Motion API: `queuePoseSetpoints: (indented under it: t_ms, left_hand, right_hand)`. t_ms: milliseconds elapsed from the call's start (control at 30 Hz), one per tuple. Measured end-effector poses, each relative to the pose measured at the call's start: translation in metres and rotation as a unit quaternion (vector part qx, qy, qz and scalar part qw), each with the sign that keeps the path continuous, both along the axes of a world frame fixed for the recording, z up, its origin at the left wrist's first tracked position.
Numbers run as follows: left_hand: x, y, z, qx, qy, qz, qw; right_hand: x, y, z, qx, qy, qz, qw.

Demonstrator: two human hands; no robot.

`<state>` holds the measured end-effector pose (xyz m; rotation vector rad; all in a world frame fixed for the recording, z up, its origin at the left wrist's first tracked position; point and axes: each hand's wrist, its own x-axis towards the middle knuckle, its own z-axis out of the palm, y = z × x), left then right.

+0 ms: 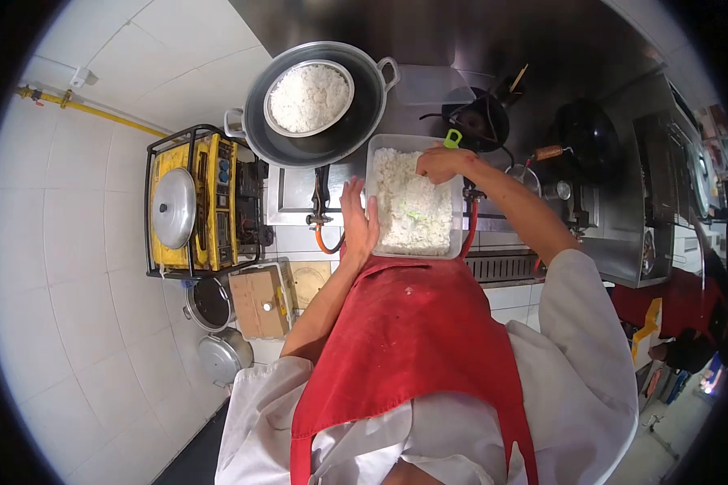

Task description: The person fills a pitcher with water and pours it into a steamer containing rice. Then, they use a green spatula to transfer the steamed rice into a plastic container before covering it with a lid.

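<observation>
A clear rectangular container (459, 234) filled with white rice (404, 202) stands at the stove's front edge, against the red apron. My left hand (358, 217) rests along its left side, fingers stretched out. Over the back right part of the rice, my right hand (443, 163) is closed round a utensil with a green handle (453, 138); its lower end is hidden. A patch of green shows on the rice near the middle. Behind and to the left, a metal bowl (350, 99) of rice sits inside a large two-handled pot (372, 121).
A yellow generator (213, 202) with a metal lid (175, 208) stands at left. Below are a cardboard box (259, 304) and metal pots (225, 356). Black pans (584, 145) are on the right, with a clear lid (429, 85) at the back. A person's red garment (679, 303) shows at far right.
</observation>
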<state>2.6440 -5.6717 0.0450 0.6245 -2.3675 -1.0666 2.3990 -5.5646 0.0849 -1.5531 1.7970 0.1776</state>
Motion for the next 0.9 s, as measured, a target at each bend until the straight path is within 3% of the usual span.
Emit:
queuePoseSetpoints:
  t_ms: [300, 500, 900]
  left_hand:
    - [-0.019, 0.005, 0.032, 0.091, 0.120, -0.159, 0.976]
    - [-0.034, 0.003, 0.037, 0.157, 0.187, -0.107, 0.964]
    - [0.001, -0.023, 0.033, 0.193, 0.216, 0.003, 0.957]
  right_hand:
    - [-0.012, 0.025, 0.004, -0.031, -0.077, -0.074, 0.994]
    - [-0.021, 0.017, 0.043, -0.018, -0.067, -0.033, 0.997]
    - [-0.042, -0.035, 0.095, 0.041, -0.083, 0.021, 0.995]
